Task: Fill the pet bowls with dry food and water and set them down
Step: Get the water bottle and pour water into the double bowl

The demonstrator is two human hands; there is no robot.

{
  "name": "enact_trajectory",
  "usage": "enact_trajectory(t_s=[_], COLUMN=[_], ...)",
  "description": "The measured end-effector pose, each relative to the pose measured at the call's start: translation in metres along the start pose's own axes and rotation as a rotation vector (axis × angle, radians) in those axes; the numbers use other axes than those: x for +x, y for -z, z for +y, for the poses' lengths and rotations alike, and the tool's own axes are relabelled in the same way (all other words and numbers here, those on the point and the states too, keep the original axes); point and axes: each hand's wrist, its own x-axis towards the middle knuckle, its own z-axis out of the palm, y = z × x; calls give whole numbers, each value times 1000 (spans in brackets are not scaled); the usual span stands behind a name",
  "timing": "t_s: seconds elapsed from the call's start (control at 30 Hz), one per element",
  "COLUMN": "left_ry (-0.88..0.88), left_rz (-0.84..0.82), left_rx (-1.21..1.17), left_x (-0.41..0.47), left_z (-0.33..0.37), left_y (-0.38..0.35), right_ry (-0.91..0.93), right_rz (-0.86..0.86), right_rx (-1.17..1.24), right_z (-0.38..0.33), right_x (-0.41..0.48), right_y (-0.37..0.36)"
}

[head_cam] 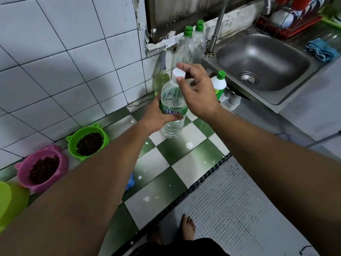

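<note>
A clear water bottle (172, 115) with a green label stands on the checkered tile ledge, partly full. My left hand (156, 117) grips it around the label. My right hand (197, 89) pinches its white cap (178, 73) at the top. A green cat-eared bowl (88, 141) and a pink one (43, 168) rest by the wall at the left, both holding dry brown kibble. A small blue object (130, 182) peeks out from under my left forearm, mostly hidden.
A steel sink (262, 65) with a tap sits at the right, dish rack (287, 19) behind it. Green-capped bottles (188, 45) stand beside the tap. A yellow-green container (11, 202) is at the far left edge. My bare foot (188, 228) is on the grey mosaic floor.
</note>
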Motion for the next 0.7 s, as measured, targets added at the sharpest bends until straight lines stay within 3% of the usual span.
enact_trajectory(t_s=[0.2, 0.43, 0.7], left_ry=[2, -3, -17], left_rz=[3, 14, 61], left_rx=[-1, 9, -8], left_x=[1, 1, 0], left_z=[-3, -7, -13], left_y=[0, 0, -6], right_ry=[28, -96, -354], right_rz=[20, 290, -155], right_rx=[41, 69, -257], right_z=[1, 34, 141], right_x=[3, -32, -154], right_y=[1, 7, -28])
